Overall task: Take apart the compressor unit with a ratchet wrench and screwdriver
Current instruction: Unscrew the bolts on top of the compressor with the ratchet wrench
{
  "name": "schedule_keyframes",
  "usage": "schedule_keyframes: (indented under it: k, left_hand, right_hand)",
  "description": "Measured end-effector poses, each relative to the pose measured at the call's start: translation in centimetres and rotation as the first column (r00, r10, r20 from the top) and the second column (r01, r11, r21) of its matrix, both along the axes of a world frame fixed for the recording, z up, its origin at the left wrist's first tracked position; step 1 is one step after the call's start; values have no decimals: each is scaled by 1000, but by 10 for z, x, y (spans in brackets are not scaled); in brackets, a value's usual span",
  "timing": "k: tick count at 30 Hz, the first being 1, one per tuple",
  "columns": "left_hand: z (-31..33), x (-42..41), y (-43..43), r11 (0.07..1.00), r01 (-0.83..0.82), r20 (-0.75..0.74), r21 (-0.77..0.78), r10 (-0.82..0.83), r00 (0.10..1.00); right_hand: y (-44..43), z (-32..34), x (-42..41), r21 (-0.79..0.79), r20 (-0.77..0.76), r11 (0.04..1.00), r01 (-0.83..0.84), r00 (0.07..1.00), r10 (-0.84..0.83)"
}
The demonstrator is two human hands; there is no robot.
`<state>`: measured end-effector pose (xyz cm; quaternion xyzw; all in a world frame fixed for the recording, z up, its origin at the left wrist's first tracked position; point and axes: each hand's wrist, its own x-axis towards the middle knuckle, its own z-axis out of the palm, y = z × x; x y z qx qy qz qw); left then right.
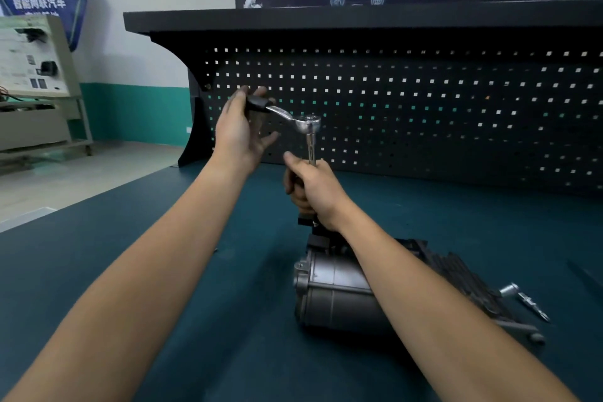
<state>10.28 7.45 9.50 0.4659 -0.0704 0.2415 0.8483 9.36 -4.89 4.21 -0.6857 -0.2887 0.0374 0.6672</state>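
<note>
The grey metal compressor unit (329, 290) lies on the teal bench mat, partly hidden under my right forearm. A chrome ratchet wrench (298, 119) stands above it on a long vertical extension bar (311, 148). My left hand (239, 130) holds the wrench's black handle at the far left, thumb and fingers curled loosely round it. My right hand (311, 191) grips the lower part of the extension bar, just above the compressor's dark top fitting (306, 222). The socket end is hidden by my right hand.
A dark finned cover part (456, 274) lies right of the compressor. A small chrome bit or adapter (525, 300) rests on the mat at the far right. A black pegboard (424, 114) with a shelf rises behind the bench. The bench's left edge (81, 196) borders the floor.
</note>
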Motion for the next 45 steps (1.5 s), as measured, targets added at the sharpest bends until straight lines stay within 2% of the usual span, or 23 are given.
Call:
schedule_keyframes:
  k: [3,5,7,9,11,13,15,18,20,22,23,25,27,29,32,35,37,38,40,42,45]
  left_hand:
    - [0,-19,-4,990,-142,67,20,141,988]
    - [-8,-42,-6,968,-250,165,21,244,956]
    - [-20,-72,-12,949,-310,310,59,277,909]
    - [-36,-104,-26,913,-347,537,213,187,822]
    - [-57,-127,-43,778,-430,709,457,-27,705]
    - [-68,-136,-56,607,-533,745,589,-151,650]
    - [-60,-134,-62,538,-606,770,586,-136,624]
    - [-31,-118,-54,603,-655,829,456,-19,560]
    - [-16,-99,-37,656,-669,800,349,164,577]
    - [-5,-77,-15,757,-608,599,238,379,706]
    - [-1,-64,-6,814,-542,442,210,415,795]
    - [6,-37,7,930,-311,117,195,292,949]
    - [8,-17,10,990,-97,-26,106,101,995]
    - [6,-11,3,999,-41,16,35,40,999]
    - [-1,-28,-5,991,17,171,-132,6,985]
    - [-9,-54,-1,975,-42,214,-220,90,973]
    - [-17,-77,-5,980,-146,253,-137,177,951]
    - [-21,-89,-9,978,-198,323,-60,207,923]
    - [-30,-112,-21,931,-333,552,151,200,810]
    - [-39,-126,-32,794,-481,714,371,87,695]
    - [-53,-131,-47,600,-610,794,518,-71,604]
  right_hand:
    - [-2,-1,2,49,-22,997,55,998,-54]
    - [-2,-3,3,72,-13,994,84,996,-83]
    - [-3,-3,3,93,-28,989,112,994,-110]
    - [-2,-3,4,130,-76,983,129,990,-120]
    - [-1,-6,5,126,-77,980,153,987,-144]
    - [-2,-7,1,63,-66,983,172,984,-168]
    - [-3,-7,-4,70,-49,981,180,983,-177]
    - [-4,-2,-5,125,-26,979,159,987,-157]
    - [-6,-3,-1,137,-85,987,80,994,-69]
    - [-9,-4,5,156,-131,986,63,990,-43]
    - [-9,-5,5,158,-120,986,52,992,-33]
    - [-8,-6,4,138,-87,990,27,996,-15]
    - [-6,-6,2,111,-68,994,16,998,-8]
    - [-5,-4,2,119,-81,993,21,997,-12]
    - [-7,-4,3,140,-92,989,35,996,-22]
    - [-4,-7,3,87,-44,995,53,998,-49]
    - [-3,-7,5,68,-46,996,61,997,-58]
    - [-3,-6,6,61,-50,996,61,997,-58]
    - [-4,-6,5,45,-48,998,50,998,-48]
    - [-1,-7,5,50,-37,998,44,998,-43]
    - [-1,-8,1,68,-29,996,61,998,-59]
